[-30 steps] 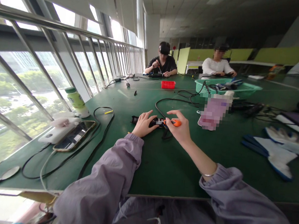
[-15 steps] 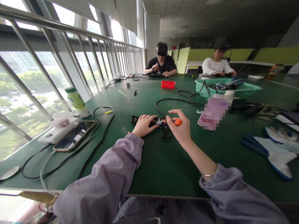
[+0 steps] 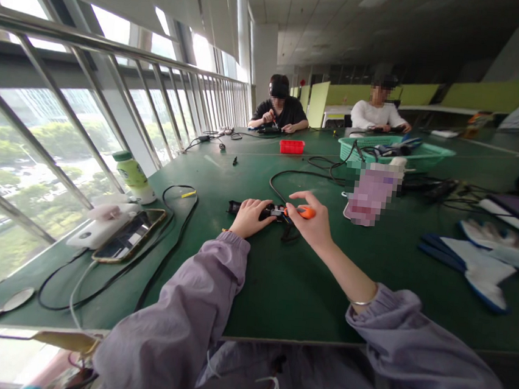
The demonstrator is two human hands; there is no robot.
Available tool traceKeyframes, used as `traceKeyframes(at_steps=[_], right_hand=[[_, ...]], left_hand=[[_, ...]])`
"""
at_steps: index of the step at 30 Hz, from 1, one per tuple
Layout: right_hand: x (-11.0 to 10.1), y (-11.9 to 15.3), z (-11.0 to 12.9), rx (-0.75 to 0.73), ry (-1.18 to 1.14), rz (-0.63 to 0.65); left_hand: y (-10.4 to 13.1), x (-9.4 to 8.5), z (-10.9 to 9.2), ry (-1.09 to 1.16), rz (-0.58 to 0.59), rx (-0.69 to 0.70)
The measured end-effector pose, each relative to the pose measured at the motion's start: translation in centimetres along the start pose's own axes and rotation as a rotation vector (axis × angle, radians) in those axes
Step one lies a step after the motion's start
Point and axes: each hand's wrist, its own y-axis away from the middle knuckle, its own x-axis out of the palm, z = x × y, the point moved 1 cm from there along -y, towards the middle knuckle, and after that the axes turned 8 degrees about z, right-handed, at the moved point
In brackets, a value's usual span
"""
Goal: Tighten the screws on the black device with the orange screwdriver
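Note:
A long black corded device (image 3: 233, 206) lies on the green table in front of me. My left hand (image 3: 251, 218) is closed over its middle and keeps it against the tabletop, hiding much of it. In my right hand (image 3: 312, 221), thumb and fingers pinch an orange-handled screwdriver (image 3: 307, 212), while the index finger is raised and curved above it. The screwdriver points left at the device's right part, beside my left fingertips. Whether its tip touches a screw cannot be made out.
A purple pixelated item (image 3: 372, 196) and a green basket (image 3: 396, 151) of tools lie ahead right. Gloves (image 3: 473, 258) rest at right. A red tray (image 3: 291, 147) stands farther off. Left are a phone (image 3: 130, 235), a bottle (image 3: 135, 176) and cables. Two people sit across the table.
The fingers of my right hand have shifted very slightly left around the screwdriver handle. My left hand and the black device stay in place.

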Motion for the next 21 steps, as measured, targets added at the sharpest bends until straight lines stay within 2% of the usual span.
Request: traceKeyframes(at_steps=[5,8,12,15,19,21], right_hand=[[0.14,-0.40,-0.50,-0.163,-0.059,-0.123],[0.03,-0.34,-0.47,-0.133,-0.037,-0.157],[-0.22,-0.02,0.24,0.001,0.038,-0.066],[-0.15,-0.04,0.44,0.026,0.016,0.005],[0.02,-0.33,-0.04,-0.115,-0.050,-0.113],[0.03,-0.39,-0.31,-0.119,-0.033,-0.157]], left_hand=[[-0.05,0.08,0.10,-0.007,0.006,-0.003],[-0.01,0.06,0.07,-0.003,0.004,-0.003],[0.01,0.07,0.06,-0.010,-0.001,0.000],[-0.03,0.09,0.11,-0.011,-0.004,0.005],[-0.05,0.06,0.16,0.005,0.008,-0.002],[-0.02,0.03,0.13,0.011,0.008,-0.002]])
